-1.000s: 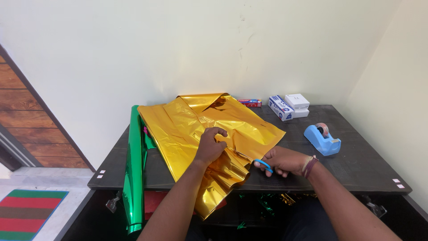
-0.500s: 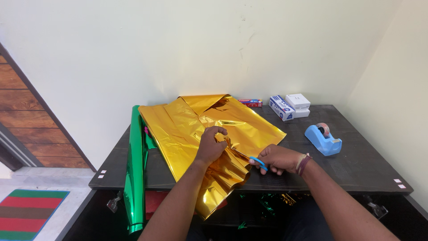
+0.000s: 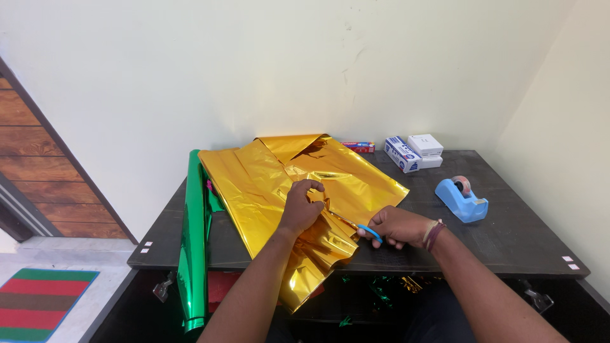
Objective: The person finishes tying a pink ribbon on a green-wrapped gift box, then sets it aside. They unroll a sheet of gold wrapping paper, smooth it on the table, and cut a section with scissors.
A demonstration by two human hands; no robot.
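Scissors (image 3: 363, 230) have slid farther left into the gold paper (image 3: 279, 184) on the counter (image 3: 508, 235). Right hand (image 3: 395, 226) grips their blue handles. Left hand (image 3: 301, 208) pinches the paper tight beside the cut.

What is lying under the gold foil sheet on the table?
The gold foil sheet rests on the dark table. At its left edge a green foil roll and a bit of pink show beside or beneath it. Whatever else lies under the sheet is covered.
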